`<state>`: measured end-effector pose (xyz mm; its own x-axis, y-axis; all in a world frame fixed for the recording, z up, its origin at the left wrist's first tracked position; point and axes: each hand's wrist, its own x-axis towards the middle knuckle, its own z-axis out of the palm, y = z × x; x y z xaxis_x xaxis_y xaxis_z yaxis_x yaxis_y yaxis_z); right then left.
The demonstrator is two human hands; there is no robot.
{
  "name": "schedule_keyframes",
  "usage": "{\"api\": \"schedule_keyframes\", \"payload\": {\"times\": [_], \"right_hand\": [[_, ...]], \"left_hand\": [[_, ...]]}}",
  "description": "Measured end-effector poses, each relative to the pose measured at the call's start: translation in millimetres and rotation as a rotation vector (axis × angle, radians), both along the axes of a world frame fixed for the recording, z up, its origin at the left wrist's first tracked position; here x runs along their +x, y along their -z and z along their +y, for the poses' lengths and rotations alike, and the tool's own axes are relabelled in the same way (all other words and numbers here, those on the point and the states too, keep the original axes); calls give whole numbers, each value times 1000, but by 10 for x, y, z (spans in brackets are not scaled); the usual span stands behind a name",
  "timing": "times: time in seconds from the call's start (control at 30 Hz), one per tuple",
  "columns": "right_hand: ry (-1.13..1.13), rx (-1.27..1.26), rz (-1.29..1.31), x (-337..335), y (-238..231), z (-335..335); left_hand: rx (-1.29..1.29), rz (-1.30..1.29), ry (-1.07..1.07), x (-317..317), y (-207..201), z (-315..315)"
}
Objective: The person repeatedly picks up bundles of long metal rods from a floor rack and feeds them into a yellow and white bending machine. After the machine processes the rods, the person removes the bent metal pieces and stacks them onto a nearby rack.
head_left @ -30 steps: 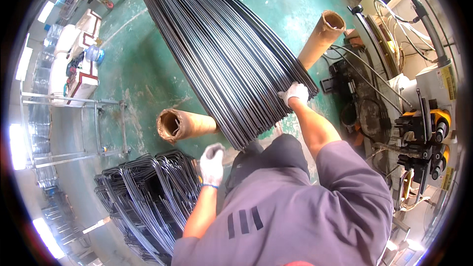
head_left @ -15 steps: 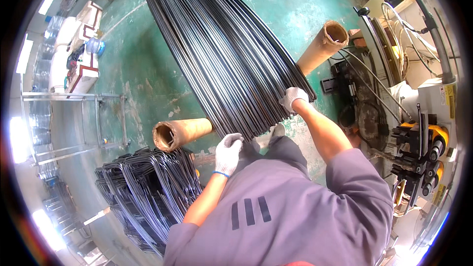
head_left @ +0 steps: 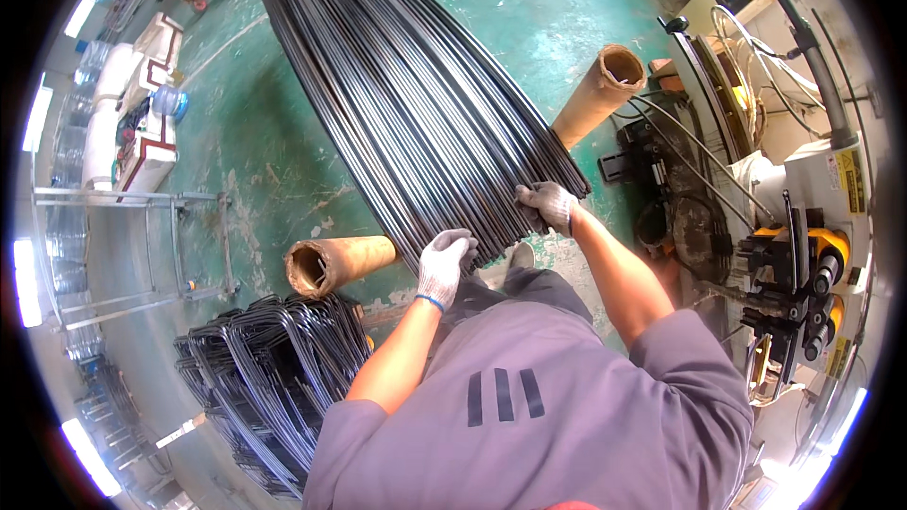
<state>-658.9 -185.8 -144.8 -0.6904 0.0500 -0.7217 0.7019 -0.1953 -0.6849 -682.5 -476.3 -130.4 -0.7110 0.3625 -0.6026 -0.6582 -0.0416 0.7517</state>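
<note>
Long black metal rods [head_left: 416,104] lie side by side in a wide sheet that runs from the far left toward my body. Both hands wear pale knit gloves. At the left part of the near rod ends, my left hand [head_left: 446,262] is closed, its fingers curled over the tips; the palm side is hidden. My right hand [head_left: 548,207] is closed around rod ends nearer the right edge, with its fingertips bent down. A brown cardboard tube [head_left: 354,258] sticks out from under the rods on the left, and another cardboard tube [head_left: 595,99] on the right.
Bent black metal frames [head_left: 274,368] are stacked at my left. Beyond them stands a bare metal rack [head_left: 198,246]. To my right is a machine [head_left: 803,255] with yellow-and-black parts, cables and a dark base. White boxes [head_left: 146,156] stand far left on the green floor [head_left: 283,170].
My right hand has moved left and slightly down along the rod ends, its fingers now curled at the tips. My left hand has shifted slightly up against the ends. The view has also shifted a little.
</note>
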Motion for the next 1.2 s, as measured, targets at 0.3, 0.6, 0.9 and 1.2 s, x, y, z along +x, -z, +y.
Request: {"api": "schedule_keyframes", "payload": {"times": [0.3, 0.6, 0.9, 1.2], "right_hand": [[-372, 609, -401, 1760, -1424, -447], [-42, 1188, -837, 4621, -1210, -1237], [227, 1404, -735, 6406, -406, -499], [2384, -92, 423, 7451, 205, 568]], "left_hand": [[447, -364, 40, -874, 302, 1106], [341, -165, 124, -796, 604, 1792], [521, -335, 140, 110, -597, 2211], [703, -4, 428, 1517, -2169, 3728]]}}
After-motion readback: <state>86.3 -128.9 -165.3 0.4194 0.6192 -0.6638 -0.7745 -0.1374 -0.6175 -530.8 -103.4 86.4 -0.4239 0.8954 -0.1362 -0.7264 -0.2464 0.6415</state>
